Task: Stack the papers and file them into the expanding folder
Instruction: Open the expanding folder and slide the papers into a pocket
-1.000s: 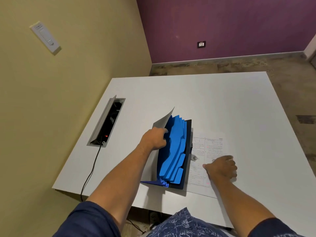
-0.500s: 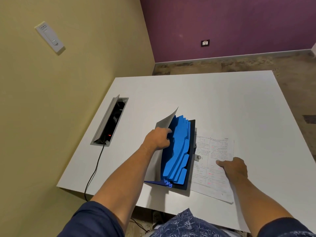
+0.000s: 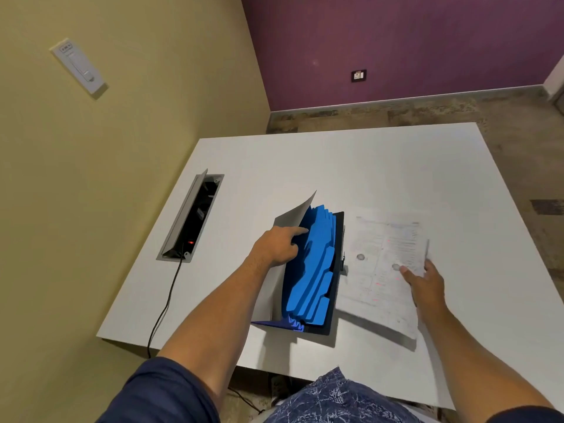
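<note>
The expanding folder lies open on the white table, its blue tabbed dividers fanned out and its grey front cover raised. My left hand grips that cover and holds it back from the dividers. Just right of the folder, a stack of printed papers is lifted off the table and blurred by motion. My right hand holds the stack at its right edge, thumb on top.
An open cable box is sunk into the table at the left, with a black cord running over the near edge. A yellow wall stands close on the left. Bare floor lies beyond the table's far edge.
My right hand slid right across the papers, gripped their right edge and raised the stack off the table. My left hand kept the folder cover held back.
</note>
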Action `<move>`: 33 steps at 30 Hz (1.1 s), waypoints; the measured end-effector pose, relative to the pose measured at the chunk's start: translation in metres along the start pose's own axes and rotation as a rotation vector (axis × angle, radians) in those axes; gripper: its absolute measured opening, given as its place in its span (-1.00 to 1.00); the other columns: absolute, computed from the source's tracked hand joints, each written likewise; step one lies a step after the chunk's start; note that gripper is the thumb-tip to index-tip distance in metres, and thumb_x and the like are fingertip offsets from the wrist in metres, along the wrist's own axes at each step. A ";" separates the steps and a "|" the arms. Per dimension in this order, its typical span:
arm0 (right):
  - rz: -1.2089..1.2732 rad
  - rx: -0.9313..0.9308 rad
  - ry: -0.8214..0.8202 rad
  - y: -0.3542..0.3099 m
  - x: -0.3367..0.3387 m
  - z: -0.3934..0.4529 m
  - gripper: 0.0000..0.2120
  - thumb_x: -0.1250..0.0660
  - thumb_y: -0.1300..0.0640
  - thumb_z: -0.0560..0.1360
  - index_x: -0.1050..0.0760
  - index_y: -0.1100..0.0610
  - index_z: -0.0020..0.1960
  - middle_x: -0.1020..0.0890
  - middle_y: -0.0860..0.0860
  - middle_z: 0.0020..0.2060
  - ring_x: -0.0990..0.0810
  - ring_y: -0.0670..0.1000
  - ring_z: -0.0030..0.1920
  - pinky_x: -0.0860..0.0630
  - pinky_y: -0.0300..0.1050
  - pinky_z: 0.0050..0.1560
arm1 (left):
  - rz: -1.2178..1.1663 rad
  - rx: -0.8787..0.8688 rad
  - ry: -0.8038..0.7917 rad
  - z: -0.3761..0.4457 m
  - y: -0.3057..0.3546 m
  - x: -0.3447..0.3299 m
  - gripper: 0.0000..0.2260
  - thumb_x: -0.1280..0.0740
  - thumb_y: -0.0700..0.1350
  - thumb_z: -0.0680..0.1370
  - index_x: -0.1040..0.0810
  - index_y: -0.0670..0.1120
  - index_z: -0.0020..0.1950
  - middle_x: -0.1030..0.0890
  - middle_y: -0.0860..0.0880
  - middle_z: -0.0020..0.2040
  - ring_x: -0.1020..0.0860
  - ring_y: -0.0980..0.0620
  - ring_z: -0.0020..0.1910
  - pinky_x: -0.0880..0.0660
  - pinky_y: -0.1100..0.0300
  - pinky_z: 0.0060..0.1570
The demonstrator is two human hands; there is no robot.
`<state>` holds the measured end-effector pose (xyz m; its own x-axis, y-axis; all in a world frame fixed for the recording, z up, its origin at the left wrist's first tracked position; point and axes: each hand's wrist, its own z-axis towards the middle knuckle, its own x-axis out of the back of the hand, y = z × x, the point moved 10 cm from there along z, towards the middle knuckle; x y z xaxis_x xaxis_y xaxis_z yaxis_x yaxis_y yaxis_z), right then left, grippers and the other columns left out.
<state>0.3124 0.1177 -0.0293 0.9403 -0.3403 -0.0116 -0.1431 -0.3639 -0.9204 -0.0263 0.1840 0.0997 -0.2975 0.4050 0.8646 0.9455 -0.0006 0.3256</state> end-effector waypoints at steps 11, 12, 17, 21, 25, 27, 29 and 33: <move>0.400 0.153 0.123 -0.068 0.006 0.005 -0.58 -0.41 0.32 0.56 -0.51 0.16 0.40 -0.68 0.06 0.24 -0.66 0.07 0.24 -0.63 0.02 0.16 | -0.064 0.003 0.000 -0.002 0.000 -0.002 -0.38 -0.25 -0.19 0.53 -0.28 0.10 0.59 -0.64 -0.13 0.22 -0.58 -0.04 -0.02 -0.58 0.04 0.14; 0.373 0.169 0.131 -0.074 -0.001 0.004 -0.58 -0.42 0.32 0.55 -0.50 0.20 0.39 -0.69 0.06 0.20 -0.67 0.07 0.22 -0.65 -0.01 0.14 | -0.067 0.007 -0.004 -0.003 0.001 -0.002 -0.38 -0.25 -0.19 0.53 -0.27 0.09 0.59 -0.64 -0.13 0.22 -0.58 -0.04 0.00 -0.57 0.04 0.14; 0.075 0.298 0.027 -0.101 -0.051 -0.014 -0.64 -0.44 0.27 0.56 -0.52 0.19 0.34 -0.67 -0.06 0.08 -0.68 -0.08 0.03 -0.61 -0.36 -0.07 | -0.088 0.021 -0.012 -0.005 0.006 -0.001 -0.38 -0.28 -0.12 0.57 -0.20 0.04 0.63 -0.59 -0.15 0.34 -0.58 -0.15 0.24 -0.50 -0.01 0.23; -0.124 0.370 0.021 -0.108 -0.074 -0.028 -0.68 -0.38 0.15 0.60 -0.52 0.01 0.34 -0.66 -0.10 0.06 -0.66 -0.13 0.04 -0.62 -0.31 -0.11 | -0.084 0.052 -0.017 -0.006 0.003 0.005 -0.33 -0.19 -0.25 0.56 -0.12 0.04 0.65 -0.55 -0.19 0.36 -0.55 -0.19 0.27 -0.49 0.03 0.19; -0.236 0.409 0.071 -0.114 -0.082 -0.036 -0.67 -0.32 0.09 0.62 -0.46 -0.02 0.38 -0.66 -0.02 0.15 -0.66 0.01 0.08 -0.66 -0.13 -0.05 | -0.087 0.064 -0.002 -0.008 -0.001 0.010 -0.33 -0.17 -0.27 0.56 -0.10 0.04 0.66 -0.51 -0.21 0.41 -0.54 -0.22 0.28 -0.50 -0.01 0.22; -0.278 0.432 0.055 -0.118 -0.091 -0.042 -0.67 -0.31 0.09 0.64 -0.44 0.00 0.40 -0.65 0.01 0.17 -0.65 0.02 0.09 -0.63 -0.20 -0.08 | -0.092 0.060 0.007 -0.008 0.000 0.010 -0.33 -0.16 -0.26 0.55 -0.11 0.04 0.66 -0.55 -0.22 0.35 -0.57 -0.22 0.23 -0.53 -0.02 0.19; -0.318 0.440 0.036 -0.119 -0.103 -0.049 -0.66 -0.30 0.11 0.64 -0.44 0.00 0.41 -0.66 0.00 0.16 -0.66 0.03 0.07 -0.65 -0.16 -0.06 | -0.105 0.059 0.025 -0.009 0.000 0.009 -0.32 -0.16 -0.26 0.54 -0.11 0.04 0.65 -0.60 -0.22 0.25 -0.60 -0.20 0.13 -0.57 -0.03 0.15; -0.396 0.423 -0.024 -0.113 -0.132 -0.063 -0.63 -0.26 0.16 0.64 -0.41 0.00 0.43 -0.66 -0.02 0.17 -0.65 0.01 0.02 -0.62 -0.18 -0.10 | -0.157 0.055 0.070 -0.009 0.002 0.009 -0.32 -0.18 -0.25 0.55 -0.11 0.03 0.65 -0.63 -0.22 0.21 -0.62 -0.19 0.09 -0.59 -0.07 0.16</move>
<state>0.1854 0.1494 0.1007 0.9045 -0.2269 0.3610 0.3522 -0.0799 -0.9325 -0.0285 0.1797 0.1118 -0.4489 0.3312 0.8299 0.8919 0.1087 0.4390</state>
